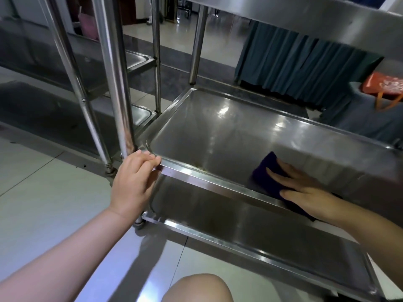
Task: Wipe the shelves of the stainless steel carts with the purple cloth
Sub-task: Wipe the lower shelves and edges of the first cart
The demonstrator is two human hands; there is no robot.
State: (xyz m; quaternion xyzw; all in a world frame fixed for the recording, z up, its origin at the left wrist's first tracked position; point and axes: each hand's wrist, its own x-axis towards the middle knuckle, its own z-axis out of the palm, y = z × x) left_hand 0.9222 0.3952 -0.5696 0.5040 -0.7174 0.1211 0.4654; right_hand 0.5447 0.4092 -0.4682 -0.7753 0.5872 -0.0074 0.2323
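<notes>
Middle steel cart shelf [218, 131] mid-wipe, flat right hand [305, 192] pressing folded purple cloth [267, 173], left hand [133, 182] gripping rim, bottom shelf [250, 227] probably left.

Purple cloth [269, 174] lies on, apparently, the middle shelf [218, 131].

Purple cloth [267, 175] half hidden under right hand [305, 192].

The floor [43, 192] under me is pale glossy tile with thin dark joints, and it throws back soft light. Further off a dark band of stone [174, 62] crosses it. To my right hangs a pleated teal skirt [305, 68] round a table, and beside it an orange bag [383, 85] rests on a grey seat [359, 114].
</notes>
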